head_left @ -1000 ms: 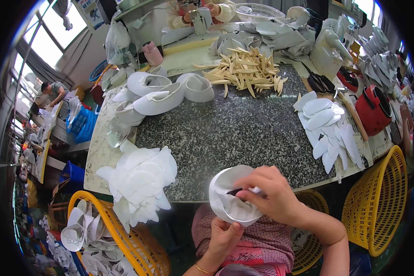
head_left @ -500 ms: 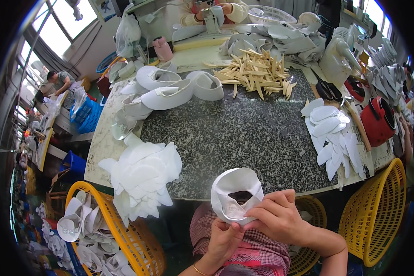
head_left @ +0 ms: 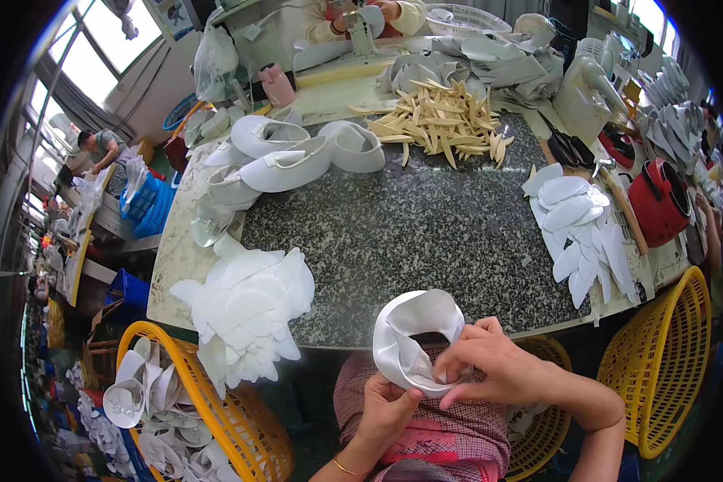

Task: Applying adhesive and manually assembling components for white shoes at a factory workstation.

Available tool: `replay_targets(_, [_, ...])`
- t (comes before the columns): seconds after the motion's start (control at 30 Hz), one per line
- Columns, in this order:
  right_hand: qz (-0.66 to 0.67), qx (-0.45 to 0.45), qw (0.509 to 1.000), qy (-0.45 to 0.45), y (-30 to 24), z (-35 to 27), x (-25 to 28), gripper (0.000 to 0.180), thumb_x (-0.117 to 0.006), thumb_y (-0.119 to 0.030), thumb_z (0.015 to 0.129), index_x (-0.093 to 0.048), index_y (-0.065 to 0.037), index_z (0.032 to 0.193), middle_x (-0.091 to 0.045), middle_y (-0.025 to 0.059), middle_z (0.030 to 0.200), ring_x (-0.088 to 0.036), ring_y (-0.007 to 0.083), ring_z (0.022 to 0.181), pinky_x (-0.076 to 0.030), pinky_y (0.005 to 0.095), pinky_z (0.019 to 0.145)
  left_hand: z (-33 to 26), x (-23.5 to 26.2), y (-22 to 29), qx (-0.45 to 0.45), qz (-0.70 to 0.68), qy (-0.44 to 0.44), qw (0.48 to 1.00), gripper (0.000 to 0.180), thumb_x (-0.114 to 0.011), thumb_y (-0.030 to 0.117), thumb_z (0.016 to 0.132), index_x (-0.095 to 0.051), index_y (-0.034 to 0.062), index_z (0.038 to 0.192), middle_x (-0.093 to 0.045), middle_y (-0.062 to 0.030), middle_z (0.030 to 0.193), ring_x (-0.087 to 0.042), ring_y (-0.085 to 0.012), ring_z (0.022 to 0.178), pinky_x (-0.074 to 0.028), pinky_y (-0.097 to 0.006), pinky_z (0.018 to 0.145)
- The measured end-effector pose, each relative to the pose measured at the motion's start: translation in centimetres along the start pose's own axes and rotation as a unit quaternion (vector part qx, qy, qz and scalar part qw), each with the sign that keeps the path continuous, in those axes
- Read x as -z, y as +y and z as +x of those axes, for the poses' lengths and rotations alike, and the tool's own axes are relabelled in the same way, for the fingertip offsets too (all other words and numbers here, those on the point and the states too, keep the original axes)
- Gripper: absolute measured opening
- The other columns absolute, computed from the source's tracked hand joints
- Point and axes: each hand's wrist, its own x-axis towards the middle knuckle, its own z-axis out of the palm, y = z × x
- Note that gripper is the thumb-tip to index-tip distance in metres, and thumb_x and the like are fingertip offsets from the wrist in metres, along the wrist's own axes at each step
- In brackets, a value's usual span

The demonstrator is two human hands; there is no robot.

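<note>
A white shoe upper point(head_left: 392, 353), curved into a ring with an opening in its middle, is held over my lap at the table's near edge. At its lower left edge, my left hand point(head_left: 387, 411) pinches the rim between thumb and fingers. My right hand point(head_left: 498, 365) has its fingers curled into the opening on the right side, with the thumb lower down by the outer edge. The fingertips inside are partly hidden. Beyond it lies a dark speckled stone slab point(head_left: 410, 233).
White flat pieces point(head_left: 253, 301) pile up at left, finished-looking uppers point(head_left: 289, 165) behind them. Cream strips point(head_left: 442, 120) heap at the back; white pads point(head_left: 574, 217), black scissors point(head_left: 570, 149) and a red pot point(head_left: 659, 201) stand right. Yellow baskets point(head_left: 209, 402) flank me. Across the table, a person works at a machine.
My right hand has shifted from pinching the lower rim to reaching its curled fingers into the opening, its thumb now lower. The upper has tilted slightly; my left hand keeps its hold.
</note>
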Motion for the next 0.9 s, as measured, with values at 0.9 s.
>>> replay_targets(0.9, [-0.036,-0.045,0.998,-0.040,0.4,3.1,-0.3,0.027,-0.061,-0.030,0.094,-0.060,-0.002,0.097,-0.065,0.0141,0.074,-0.065,0.0360,0.072,-0.048,0.0469,0.068,-0.6,-0.5,0.5,0.025,-0.022,0.017,0.999,0.042,-0.075,0.004,0.088,-0.059,-0.0001,0.126,-0.065,-0.0099,0.122,-0.062,-0.0188,0.113,-0.048,-0.036,0.102])
